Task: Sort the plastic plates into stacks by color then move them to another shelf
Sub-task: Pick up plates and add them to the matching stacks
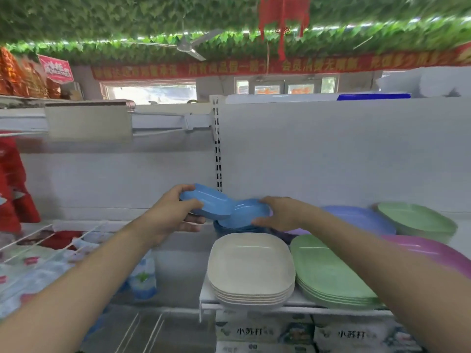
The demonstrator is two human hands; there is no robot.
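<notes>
My left hand (pixel 173 215) grips a blue plastic plate (pixel 207 203), lifted and tilted above the shelf. My right hand (pixel 279 214) holds another blue plate (pixel 246 212) by its right edge, on top of a blue stack (pixel 229 227) at the back of the shelf. In front stand a cream stack (pixel 251 266) and a green stack (pixel 328 271). A lavender-blue plate (pixel 362 220), another green stack (pixel 418 220) and a pink-purple plate (pixel 433 250) lie to the right, partly behind my right arm.
The white shelf edge (pixel 300 305) runs under the plates. White back panels and a slotted upright (pixel 218 149) stand behind. Wire shelving (pixel 51 240) with packaged goods lies at lower left, red packages (pixel 12 184) hang at left, boxes (pixel 265 332) sit below.
</notes>
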